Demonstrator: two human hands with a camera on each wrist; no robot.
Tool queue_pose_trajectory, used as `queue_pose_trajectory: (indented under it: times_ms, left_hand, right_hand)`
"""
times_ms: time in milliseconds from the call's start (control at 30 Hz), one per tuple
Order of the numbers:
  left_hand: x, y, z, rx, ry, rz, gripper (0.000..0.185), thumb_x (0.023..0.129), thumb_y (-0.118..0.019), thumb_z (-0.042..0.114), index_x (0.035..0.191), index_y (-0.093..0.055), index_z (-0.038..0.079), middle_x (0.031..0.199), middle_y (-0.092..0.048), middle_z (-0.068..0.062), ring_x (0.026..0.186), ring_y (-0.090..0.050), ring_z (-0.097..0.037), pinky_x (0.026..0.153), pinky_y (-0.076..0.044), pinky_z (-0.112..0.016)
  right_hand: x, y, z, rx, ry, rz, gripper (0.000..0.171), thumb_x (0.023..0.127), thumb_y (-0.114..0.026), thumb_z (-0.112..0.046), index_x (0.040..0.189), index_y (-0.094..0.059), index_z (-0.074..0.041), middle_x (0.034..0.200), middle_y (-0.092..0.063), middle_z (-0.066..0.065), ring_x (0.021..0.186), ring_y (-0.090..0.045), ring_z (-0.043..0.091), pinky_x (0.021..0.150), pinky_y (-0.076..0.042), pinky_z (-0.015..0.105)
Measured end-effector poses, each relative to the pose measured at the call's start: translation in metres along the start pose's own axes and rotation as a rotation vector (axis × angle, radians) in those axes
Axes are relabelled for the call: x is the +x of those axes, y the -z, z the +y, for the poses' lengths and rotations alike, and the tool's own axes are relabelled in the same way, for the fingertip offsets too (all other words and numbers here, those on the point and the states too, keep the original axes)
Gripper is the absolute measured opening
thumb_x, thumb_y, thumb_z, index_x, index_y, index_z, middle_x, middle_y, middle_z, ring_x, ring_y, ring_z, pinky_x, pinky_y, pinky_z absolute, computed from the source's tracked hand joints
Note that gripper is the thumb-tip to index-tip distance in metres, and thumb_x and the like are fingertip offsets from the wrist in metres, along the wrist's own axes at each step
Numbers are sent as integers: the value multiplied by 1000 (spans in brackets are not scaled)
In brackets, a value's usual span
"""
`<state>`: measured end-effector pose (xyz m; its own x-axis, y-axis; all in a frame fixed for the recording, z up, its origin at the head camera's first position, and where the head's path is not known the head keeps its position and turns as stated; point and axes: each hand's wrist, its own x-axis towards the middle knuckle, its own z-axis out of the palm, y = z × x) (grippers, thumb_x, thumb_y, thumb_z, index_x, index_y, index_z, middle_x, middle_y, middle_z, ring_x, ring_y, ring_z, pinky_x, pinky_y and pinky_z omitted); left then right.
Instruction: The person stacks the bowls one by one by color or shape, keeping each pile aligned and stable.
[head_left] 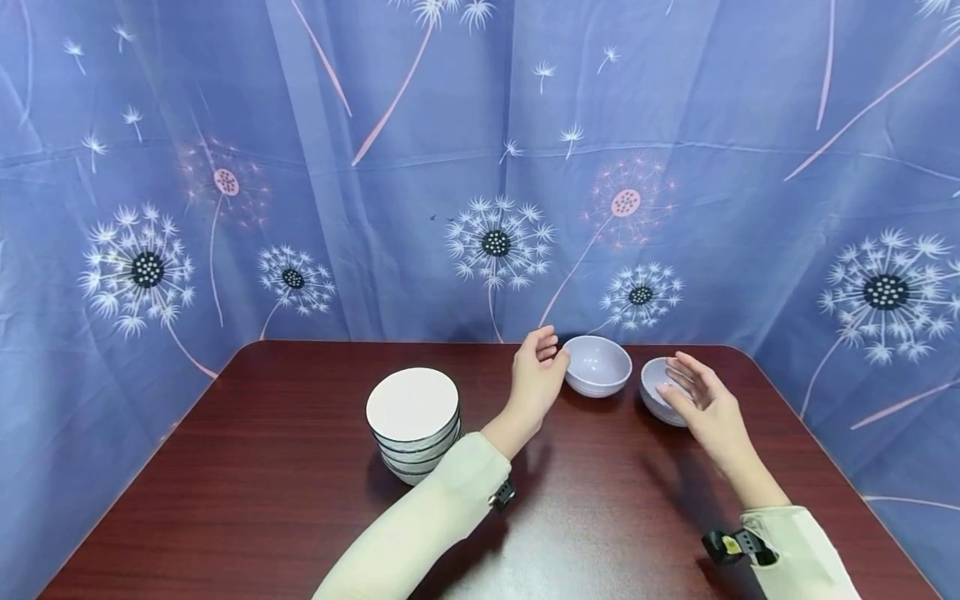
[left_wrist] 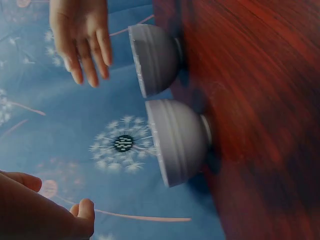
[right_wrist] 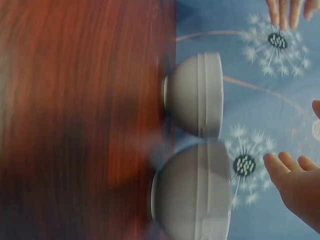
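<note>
Head view: two pale grey bowls sit side by side right of centre, near the far edge of the dark wood surface [head_left: 300,500]. Left bowl [head_left: 597,365] stands upright, mouth up, fully visible. Right bowl [head_left: 660,392] is just beside it, partly covered by the right hand [head_left: 701,400]. Bowls look near each other; touching or not, cannot tell from here.

Left hand [head_left: 538,375] hovers at the left bowl's left rim, fingers loosely curled, holding nothing; contact with the rim cannot be told. Right hand is over the right bowl, fingers spread and relaxed, palm turned inward, gripping nothing.

Stack of white bowls [head_left: 414,423] with dark rims stands left of centre, well apart from the grey bowls, beside the left forearm. Cream sleeves on both arms; a small black device sits at each wrist. Blue dandelion-print curtain [head_left: 480,167] fills the background.

Left wrist view: picture is rotated, both grey bowls [left_wrist: 175,140] seen from the side on the surface, right hand's fingers [left_wrist: 90,55] straight at upper left, left hand's fingertips at lower left, off the bowls.

Right wrist view: blurred, bowls [right_wrist: 197,95] side on, rims close together; right hand's fingertips [right_wrist: 295,180] at lower right, clear of the nearer bowl.
</note>
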<state>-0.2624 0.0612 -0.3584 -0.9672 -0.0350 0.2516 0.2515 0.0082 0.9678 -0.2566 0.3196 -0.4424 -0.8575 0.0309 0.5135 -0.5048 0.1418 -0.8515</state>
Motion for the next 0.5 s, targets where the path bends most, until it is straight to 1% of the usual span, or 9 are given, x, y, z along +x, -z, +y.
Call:
queue_pose_trajectory:
  times_ms: [100, 167, 200, 233, 267, 300, 333, 433, 500]
  left_hand:
    - [7, -4, -6, -29, 75, 15, 37, 81, -59, 6, 117, -52, 7, 103, -56, -3, 95, -53, -21, 81, -48, -24]
    - [11, -7, -10, -45, 122, 25, 37, 81, -60, 7, 117, -53, 7, 102, -55, -2, 94, -52, -19, 79, -48, -24]
    - [12, -8, -11, -51, 138, 30, 37, 80, -60, 7, 117, -53, 7, 101, -55, -2, 93, -52, -18, 79, -48, -24]
    - [14, -9, -13, -56, 156, 34, 37, 80, -61, 7, 116, -53, 8, 101, -55, -3, 93, -52, -18, 78, -48, -24]
    - [15, -11, -15, -59, 164, 37, 37, 80, -61, 7, 116, -53, 7, 102, -55, -4, 92, -52, -18, 78, -48, -24]
    - [17, -12, -16, -62, 170, 42, 38, 79, -61, 7, 116, -53, 7, 102, -56, -6, 92, -53, -17, 78, -48, -24]
    - [18, -14, -18, -68, 176, 45, 38, 79, -62, 7, 116, -53, 7, 102, -55, -7, 91, -53, -17, 78, -48, -24]
    - [21, -17, -22, -88, 191, 58, 39, 79, -62, 7, 116, -53, 6, 101, -55, -8, 89, -53, -17, 76, -49, -24]
    - [23, -19, -26, -108, 207, 71, 40, 78, -63, 7, 116, -52, 5, 99, -55, -8, 88, -54, -17, 75, -49, -24]
  right_hand:
    - [2, 22, 37, -2, 2, 40, 60, 80, -63, -2, 133, -37, -10, 130, -44, 14, 117, -45, 21, 87, -40, 11]
    - [2, 28, 41, -52, -25, 69, 61, 79, -65, -8, 133, -37, -12, 130, -43, 16, 117, -44, 24, 87, -41, 12]
    - [2, 31, 41, -50, -27, 80, 61, 79, -66, -7, 133, -38, -12, 129, -44, 15, 117, -44, 24, 87, -41, 11]
    - [2, 32, 38, -25, -29, 89, 60, 78, -66, -7, 132, -39, -10, 128, -46, 15, 116, -45, 22, 86, -42, 11]
    - [1, 32, 32, -22, -33, 87, 60, 78, -66, -7, 132, -39, -10, 128, -47, 12, 116, -45, 20, 85, -42, 11]
    - [0, 32, 25, -47, -40, 95, 61, 78, -67, -9, 132, -39, -10, 127, -48, 11, 115, -46, 19, 85, -42, 11]
    - [0, 32, 18, -44, -44, 94, 60, 78, -66, -8, 132, -39, -9, 127, -49, 8, 115, -46, 17, 85, -42, 10]
    - [-2, 31, 2, 5, -60, 116, 58, 79, -64, -2, 131, -40, -9, 124, -52, 3, 113, -47, 11, 85, -41, 9]
    - [-2, 32, -4, -17, -88, 135, 58, 79, -64, -3, 132, -39, -11, 124, -51, 2, 113, -47, 8, 86, -40, 8]
